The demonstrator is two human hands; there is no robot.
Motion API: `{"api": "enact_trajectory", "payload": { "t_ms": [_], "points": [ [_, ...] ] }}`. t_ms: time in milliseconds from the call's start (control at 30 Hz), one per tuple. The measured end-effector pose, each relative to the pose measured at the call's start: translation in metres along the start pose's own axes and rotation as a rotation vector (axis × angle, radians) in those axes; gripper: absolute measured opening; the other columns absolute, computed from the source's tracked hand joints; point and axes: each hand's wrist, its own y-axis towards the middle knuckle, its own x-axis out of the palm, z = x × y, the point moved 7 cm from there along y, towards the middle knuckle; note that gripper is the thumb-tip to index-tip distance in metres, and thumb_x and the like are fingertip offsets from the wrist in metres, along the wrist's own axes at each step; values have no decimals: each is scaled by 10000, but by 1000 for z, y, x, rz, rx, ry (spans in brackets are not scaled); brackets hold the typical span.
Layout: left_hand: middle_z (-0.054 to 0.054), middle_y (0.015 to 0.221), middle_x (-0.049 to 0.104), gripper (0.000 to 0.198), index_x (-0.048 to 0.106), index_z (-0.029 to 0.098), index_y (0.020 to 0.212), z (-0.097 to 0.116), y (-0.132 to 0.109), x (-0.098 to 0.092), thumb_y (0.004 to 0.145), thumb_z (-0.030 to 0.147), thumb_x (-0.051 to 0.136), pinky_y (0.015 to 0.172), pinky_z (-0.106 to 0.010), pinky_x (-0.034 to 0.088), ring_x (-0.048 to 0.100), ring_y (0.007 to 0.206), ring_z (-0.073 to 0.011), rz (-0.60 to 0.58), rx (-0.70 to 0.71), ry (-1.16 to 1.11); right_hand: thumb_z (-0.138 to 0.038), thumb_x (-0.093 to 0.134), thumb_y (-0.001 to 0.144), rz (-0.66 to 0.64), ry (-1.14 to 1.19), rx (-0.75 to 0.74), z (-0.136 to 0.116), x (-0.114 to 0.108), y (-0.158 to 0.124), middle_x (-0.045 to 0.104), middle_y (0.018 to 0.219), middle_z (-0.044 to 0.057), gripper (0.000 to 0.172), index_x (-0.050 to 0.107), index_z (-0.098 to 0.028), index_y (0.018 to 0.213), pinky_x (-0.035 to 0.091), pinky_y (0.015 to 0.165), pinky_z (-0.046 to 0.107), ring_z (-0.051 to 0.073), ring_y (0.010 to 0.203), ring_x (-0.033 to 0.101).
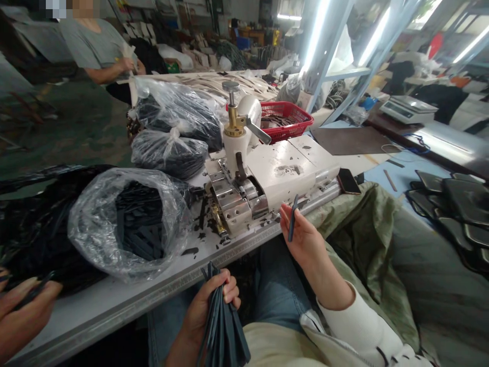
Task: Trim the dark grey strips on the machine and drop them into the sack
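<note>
Clock directions are taken from the white machine [275, 168] on the tabletop [91, 300]. At seven o'clock my left hand [219, 293] is closed round a bundle of dark strips [226, 326], their longer ends fanning downward; at five o'clock my right hand [303, 237], palm turned up, holds a single strip [292, 224] between its fingers, near the machine's front edge.

Containers: between eight and nine o'clock, a clear bag [91, 224] stands with its mouth open and rolled back, holding a heap of dark strips. At ten o'clock lie two more bags, the nearer one [168, 153] gathered into a knot, the farther one [175, 104] behind it; dark contents show through both. At one o'clock a red basket [290, 131], partly behind the machine, contains thin dark pieces.

Limits of view: the lower ends of my bundle are cut off by the bottom border, and its strips overlap too closely to count. Black plastic [38, 224] adjoins the clear bag; whether it encloses it I cannot tell. At eight o'clock a co-worker's hand [32, 306], cut by the left border, holds a dark piece [35, 293] of unclear shape. Glare and creases blur what fills the farther bag.
</note>
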Motion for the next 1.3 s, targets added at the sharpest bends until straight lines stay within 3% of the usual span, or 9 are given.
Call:
{"api": "enact_trajectory", "payload": {
  "t_ms": [367, 467, 567, 733, 833, 967, 1033, 1167, 1300],
  "points": [
    [58, 530, 435, 189, 565, 191, 627, -2, -12, 1, 671, 196, 748, 537, -174, 469, 387, 463, -31, -66, -13, -58, -288, 714, 783, 8, 47, 73, 18, 6, -7, 738, 967, 13, 132, 728, -201, 881, 556, 738, 194, 115, 880, 679],
    [58, 538, 448, 198, 570, 176, 632, 2, -14, 5, 661, 176, 766, 555, -178, 484, 405, 473, -36, -55, -7, -78, -344, 768, 713, 107, -119, -193, -17, -38, 2, 728, 895, 45, 236, 706, -172, 861, 564, 709, 247, 137, 775, 682],
    [48, 552, 467, 178, 571, 164, 628, 6, -18, 10, 705, 142, 730, 561, -180, 476, 430, 491, -45, -46, -1, -94, -469, 699, 732, 478, -501, -609, -81, -118, -8, 711, 849, 76, 343, 681, -150, 856, 563, 732, 363, 196, 726, 675],
    [36, 556, 503, 168, 603, 144, 636, 12, -22, 19, 797, 128, 646, 586, -202, 459, 449, 503, -49, -59, 31, -98, -399, 762, 648, 773, -1386, -659, -134, -185, -22, 664, 1044, 293, 557, 664, -60, 1080, 419, 897, 579, 448, 1032, 600],
    [23, 541, 531, 177, 627, 145, 632, 12, -21, 21, 808, 160, 649, 588, -236, 460, 479, 502, -74, -17, 90, 33, -370, 702, 738, 369, -1557, -674, -101, -132, -36, 683, 1045, 229, 504, 651, -123, 1175, 477, 838, 514, 377, 954, 644],
    [7, 530, 578, 174, 663, 141, 630, 9, -19, 17, 791, 204, 682, 557, -249, 453, 514, 499, -104, 69, 176, 229, -292, 631, 847, -845, -1232, -437, 12, 5, -97, 644, 1156, 119, 400, 625, -263, 1246, 541, 783, 350, 218, 900, 662],
    [12, 563, 612, 143, 674, 147, 637, 12, -21, 12, 760, 204, 717, 552, -242, 447, 536, 522, -110, 106, 259, 280, -218, 591, 877, -1191, -1108, -432, 45, 50, -131, 624, 1197, 118, 379, 628, -275, 1250, 532, 812, 316, 200, 972, 641],
    [20, 568, 626, 130, 685, 141, 630, 17, -29, -1, 739, 195, 733, 529, -227, 434, 553, 520, -111, 141, 291, 314, -173, 532, 909, -1316, -945, -354, 67, 77, -142, 698, 1068, 102, 304, 690, -261, 1153, 532, 849, 335, 193, 976, 653],
    [0, 540, 624, 148, 695, 114, 628, 8, -30, -5, 755, 187, 712, 508, -231, 438, 559, 492, -118, 77, 153, 278, -260, 665, 836, -1201, -737, 21, 78, 65, -126, 736, 993, 78, 174, 751, -246, 987, 566, 773, 354, 204, 858, 692]
  ]
}}
